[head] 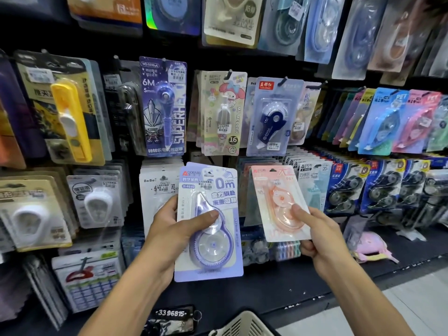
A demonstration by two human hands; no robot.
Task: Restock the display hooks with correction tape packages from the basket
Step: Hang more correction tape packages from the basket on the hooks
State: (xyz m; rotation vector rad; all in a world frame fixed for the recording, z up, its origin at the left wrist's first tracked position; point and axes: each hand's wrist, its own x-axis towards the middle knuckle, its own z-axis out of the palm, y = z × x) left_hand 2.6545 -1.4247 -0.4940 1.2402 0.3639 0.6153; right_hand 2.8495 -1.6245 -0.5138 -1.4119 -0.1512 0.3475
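**A:** What have I got in hand right now?

**B:** Two packs, both in the centre of the frame, in front of the display wall. My left hand [178,223] grips the lavender correction tape package [208,221]: thumb pressed across the clear blister, fingers curled behind the card. It is a pale purple card with a teardrop-shaped dispenser, a toothed purple wheel at the lower end, big "0m" lettering and a small price sticker near the top.

**A:** And the other one?

**B:** My right hand [317,235] pinches the peach correction tape package [278,202] at its lower right corner, thumb on the front. The card is soft pink-orange with a translucent orange dispenser under the blister, and it tilts with its top leaning left. The two packs sit side by side, near each other but apart.

**A:** Where is the basket?

**B:** Only the pale slatted rim of the basket [244,323] shows, at the bottom centre edge, beside a black key tag [171,314] printed with numbers.

**A:** And the hooks?

**B:** The display hooks [229,74] run across the middle band, already carrying packs such as the navy dispenser pack [272,117] right of centre.
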